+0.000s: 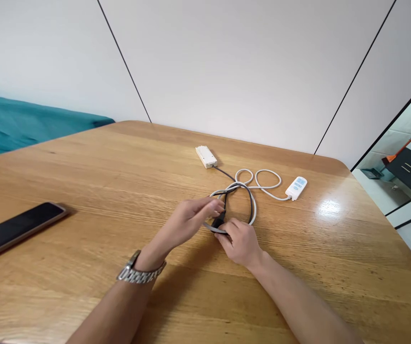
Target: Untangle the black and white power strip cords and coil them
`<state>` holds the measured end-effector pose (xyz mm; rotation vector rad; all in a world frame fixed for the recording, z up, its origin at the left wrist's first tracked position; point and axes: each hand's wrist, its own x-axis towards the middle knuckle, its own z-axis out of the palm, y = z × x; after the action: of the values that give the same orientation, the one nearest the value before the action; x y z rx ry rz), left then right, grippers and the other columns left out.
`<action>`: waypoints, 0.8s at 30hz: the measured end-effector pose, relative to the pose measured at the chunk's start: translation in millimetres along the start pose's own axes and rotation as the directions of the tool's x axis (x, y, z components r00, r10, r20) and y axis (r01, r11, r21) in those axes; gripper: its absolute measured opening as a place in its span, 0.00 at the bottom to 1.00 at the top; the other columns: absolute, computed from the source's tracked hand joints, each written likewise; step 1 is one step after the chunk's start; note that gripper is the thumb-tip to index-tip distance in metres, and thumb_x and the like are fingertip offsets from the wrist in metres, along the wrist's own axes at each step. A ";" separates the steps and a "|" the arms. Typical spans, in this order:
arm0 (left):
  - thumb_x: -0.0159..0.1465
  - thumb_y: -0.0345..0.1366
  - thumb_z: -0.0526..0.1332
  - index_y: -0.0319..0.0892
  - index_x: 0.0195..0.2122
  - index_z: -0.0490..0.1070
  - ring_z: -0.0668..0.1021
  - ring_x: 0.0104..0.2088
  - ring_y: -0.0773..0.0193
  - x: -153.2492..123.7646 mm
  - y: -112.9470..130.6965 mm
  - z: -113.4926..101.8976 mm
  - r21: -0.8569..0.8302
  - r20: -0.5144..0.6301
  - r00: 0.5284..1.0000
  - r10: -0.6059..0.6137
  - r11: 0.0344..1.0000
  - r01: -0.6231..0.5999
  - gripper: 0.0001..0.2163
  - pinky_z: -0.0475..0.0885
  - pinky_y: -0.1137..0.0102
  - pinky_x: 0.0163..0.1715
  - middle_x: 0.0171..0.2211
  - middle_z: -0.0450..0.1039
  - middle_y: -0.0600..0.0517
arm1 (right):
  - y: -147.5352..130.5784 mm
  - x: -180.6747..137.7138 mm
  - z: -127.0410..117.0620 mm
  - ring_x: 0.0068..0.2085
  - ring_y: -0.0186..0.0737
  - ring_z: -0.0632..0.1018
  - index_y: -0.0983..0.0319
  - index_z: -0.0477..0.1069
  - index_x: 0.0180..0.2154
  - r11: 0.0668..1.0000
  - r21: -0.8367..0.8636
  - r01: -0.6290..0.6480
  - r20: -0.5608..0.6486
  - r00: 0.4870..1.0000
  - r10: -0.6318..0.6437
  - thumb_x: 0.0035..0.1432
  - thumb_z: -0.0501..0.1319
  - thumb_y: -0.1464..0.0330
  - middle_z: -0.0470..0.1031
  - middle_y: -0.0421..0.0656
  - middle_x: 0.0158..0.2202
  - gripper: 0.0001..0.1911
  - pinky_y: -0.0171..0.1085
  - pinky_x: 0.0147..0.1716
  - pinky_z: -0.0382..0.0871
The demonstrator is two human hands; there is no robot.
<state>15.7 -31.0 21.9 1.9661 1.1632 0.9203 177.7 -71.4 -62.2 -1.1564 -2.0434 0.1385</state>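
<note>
A coil of grey and black cables (pixel 255 210) lies in loops on the wooden table, in the middle of the head view. My right hand (pixel 240 241) is closed around the near side of the coil, thumb below and fingers above. Just left of it, my left hand (pixel 194 219) reaches over the coil's left side, fingers stretched out and nothing visible in them. Between both hands sits a black plug (pixel 218 220), partly covered by fingers. The black cable runs to a white adapter box (pixel 205 156); the grey one leads to a white remote control (pixel 296 188) with blue buttons.
A dark phone (pixel 17 227) lies at the table's left. Behind the wooden table (pixel 119 167) stands a white panelled wall (pixel 226 67), with a teal seat (pixel 29 122) at the left. Through an opening on the right, a dark cabinet (pixel 407 165) and an orange-handled broom (pixel 407 141) show.
</note>
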 end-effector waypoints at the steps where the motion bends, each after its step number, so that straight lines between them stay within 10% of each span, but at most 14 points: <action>1: 0.61 0.54 0.53 0.43 0.33 0.76 0.80 0.36 0.56 1.7 -4.3 -2.1 0.007 -0.167 0.986 -0.006 1.000 0.007 0.21 0.77 0.65 0.38 0.33 0.80 0.49 | 0.8 -0.4 -1.1 0.32 0.38 0.76 0.60 0.70 0.35 0.998 0.052 -0.017 -0.065 0.998 0.020 0.65 0.54 0.65 0.75 0.43 0.31 0.09 0.34 0.32 0.68; 5: 0.61 0.50 0.54 0.42 0.33 0.73 0.79 0.35 0.58 12.2 -32.4 -7.7 0.100 -0.561 0.828 -0.007 0.992 0.077 0.17 0.76 0.66 0.36 0.33 0.78 0.48 | 3.0 -1.1 -8.3 0.21 0.34 0.68 0.59 0.65 0.33 0.960 0.249 -0.127 -0.350 0.913 0.211 0.65 0.52 0.61 0.66 0.36 0.21 0.11 0.32 0.23 0.61; 8: 0.59 0.53 0.55 0.40 0.42 0.73 0.79 0.40 0.55 17.3 -50.1 -4.1 0.147 -0.362 0.929 -0.080 0.979 0.141 0.22 0.76 0.63 0.39 0.42 0.78 0.44 | 2.4 -2.9 -14.8 0.20 0.33 0.64 0.58 0.60 0.30 0.929 0.318 -0.191 -0.416 0.852 0.318 0.64 0.52 0.61 0.60 0.33 0.19 0.11 0.32 0.22 0.57; 12: 0.51 0.54 0.64 0.42 0.62 0.61 0.71 0.57 0.46 13.6 -50.3 16.5 0.304 0.024 0.999 -0.043 0.952 0.034 0.39 0.69 0.55 0.54 0.60 0.65 0.40 | 5.6 -8.8 -24.6 0.20 0.32 0.61 0.57 0.57 0.26 0.921 0.354 -0.161 -0.318 0.906 0.280 0.61 0.53 0.64 0.57 0.32 0.18 0.11 0.32 0.22 0.54; 17: 0.55 0.37 0.61 0.46 0.62 0.61 0.70 0.57 0.48 14.7 -47.7 25.8 0.591 0.019 0.996 -0.084 0.805 0.057 0.31 0.66 0.57 0.55 0.58 0.68 0.42 | 25.2 -20.5 -45.9 0.19 0.31 0.59 0.58 0.52 0.22 0.939 0.309 -0.148 -0.211 0.952 0.219 0.59 0.53 0.63 0.51 0.32 0.17 0.16 0.32 0.22 0.51; 20: 0.52 0.34 0.57 0.44 0.52 0.71 0.76 0.48 0.52 25.1 -56.8 5.2 0.420 -0.063 0.985 -0.163 0.891 0.174 0.24 0.71 0.63 0.46 0.48 0.76 0.46 | 34.5 -29.3 -58.5 0.19 0.30 0.59 0.59 0.52 0.19 0.984 0.162 -0.070 -0.071 0.994 0.083 0.64 0.51 0.62 0.53 0.33 0.16 0.22 0.34 0.25 0.51; 24: 0.46 0.40 0.62 0.40 0.44 0.74 0.76 0.28 0.61 41.3 -44.7 -28.5 -0.228 -0.096 0.913 -0.397 0.901 0.369 0.22 0.69 0.69 0.25 0.34 0.78 0.48 | 33.3 -21.5 -52.3 0.23 0.31 0.64 0.62 0.61 0.18 0.986 -0.129 0.102 0.170 0.982 -0.079 0.65 0.53 0.58 0.66 0.37 0.17 0.25 0.37 0.32 0.52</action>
<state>-12.7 28.8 10.2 1.4545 1.4123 0.9333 241.7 -82.3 -52.5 -1.1652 -2.2774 0.0505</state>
